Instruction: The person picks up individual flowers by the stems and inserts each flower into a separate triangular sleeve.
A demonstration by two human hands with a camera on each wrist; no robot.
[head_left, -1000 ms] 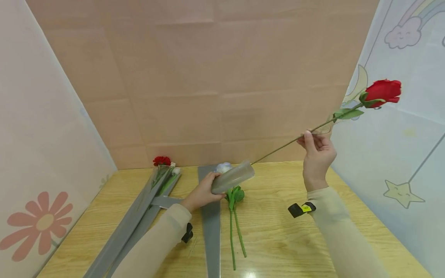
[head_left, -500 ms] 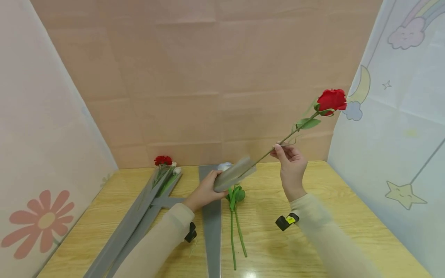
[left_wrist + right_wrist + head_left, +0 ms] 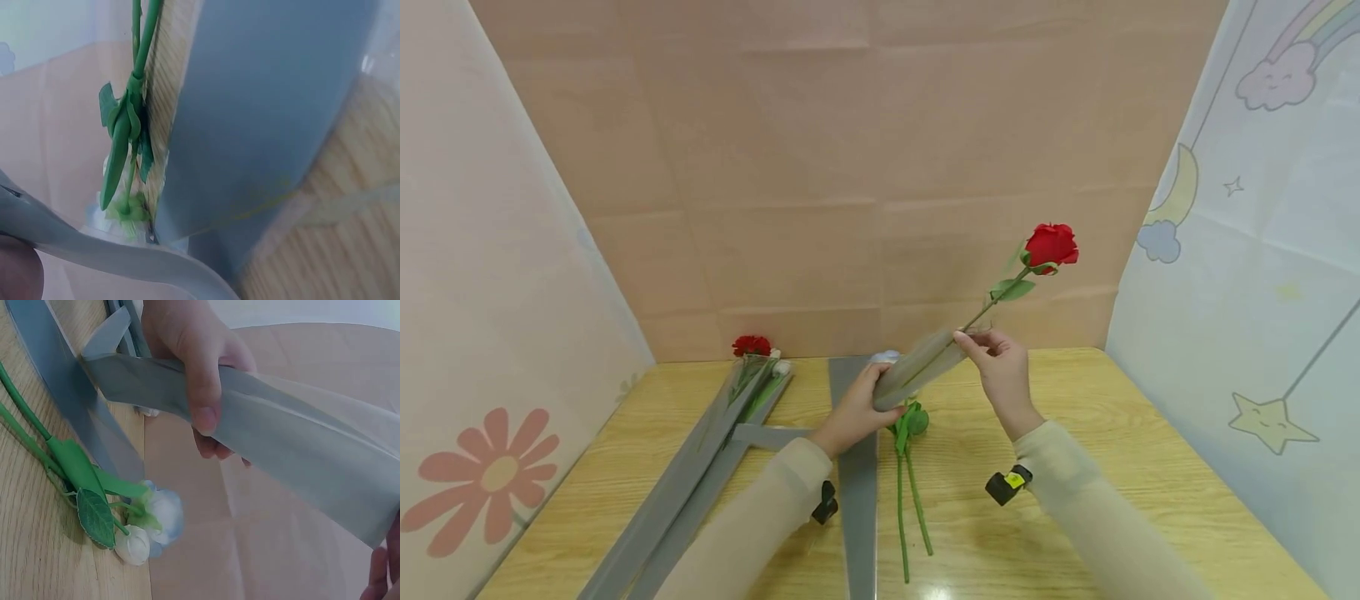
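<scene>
My left hand [image 3: 854, 412] grips a translucent grey flower sleeve [image 3: 917, 368], its thumb across the outside in the right wrist view. The sleeve slants up to the right, above the table. A red rose [image 3: 1051, 247] has its lower stem inside the sleeve. Bloom and leaf stand outside the sleeve's mouth. Thumb and fingers of my right hand [image 3: 1006, 377] pinch the stem at that mouth. Beneath the sleeve lies a pale blue-white flower [image 3: 164, 515] with green stems [image 3: 904, 517]. A smaller white bloom [image 3: 133, 545] is beside it.
A flat grey sleeve [image 3: 859, 508] lies along the table's middle. At left, long grey sleeves [image 3: 662, 500] hold a red carnation-like flower [image 3: 751, 345] and white blooms [image 3: 781, 367]. A tan backdrop [image 3: 790, 167] and patterned side panels [image 3: 1247, 275] enclose the wooden table [image 3: 1000, 533].
My right hand has moved left and down, bringing the rose along and sliding its stem deeper into the sleeve. My left hand has shifted slightly right, still holding the sleeve.
</scene>
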